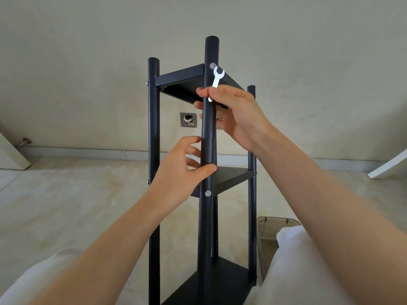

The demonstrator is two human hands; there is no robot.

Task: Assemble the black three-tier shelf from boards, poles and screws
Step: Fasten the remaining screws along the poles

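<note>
The black shelf stands upright on the floor, with three boards fixed between its poles. The near pole (208,133) runs up the middle of the view. My right hand (233,115) pinches a small white wrench (217,81) between thumb and forefinger, its jaw just below the top screw (212,66) and apart from it. The other right fingers reach behind the pole. My left hand (182,170) curls round the same pole just above the middle board (233,177), thumb across its front. A second screw (207,193) sits below that thumb. The top board (182,79) and bottom board (226,280) are both in place.
A translucent plastic bin (267,236) sits on the floor right of the shelf. A white board edge (387,167) leans at far right, another white panel (11,154) at far left. A metal wall plate (188,119) is behind the shelf. My white-clad legs flank the base.
</note>
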